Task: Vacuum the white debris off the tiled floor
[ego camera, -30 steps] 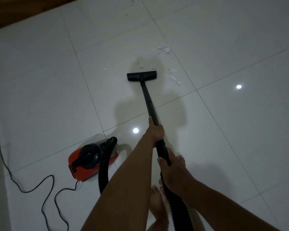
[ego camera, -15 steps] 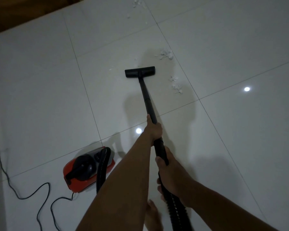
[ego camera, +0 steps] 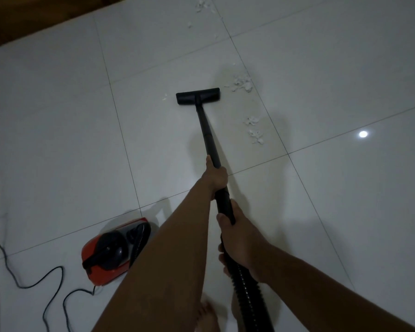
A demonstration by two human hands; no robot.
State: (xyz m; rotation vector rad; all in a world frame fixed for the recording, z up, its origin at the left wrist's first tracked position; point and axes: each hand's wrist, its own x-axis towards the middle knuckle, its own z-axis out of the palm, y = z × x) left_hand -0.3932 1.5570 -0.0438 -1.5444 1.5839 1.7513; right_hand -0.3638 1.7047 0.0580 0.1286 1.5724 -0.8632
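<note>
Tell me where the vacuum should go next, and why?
Probably slide the brush head a little to the right. The nearest pile of white bits lies just off its right end, not under it. The left hand and right hand both grip the tube, so a small sideways push should do.

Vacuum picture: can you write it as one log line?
left hand grips wand; right hand grips wand; nozzle on floor, left of debris
</note>
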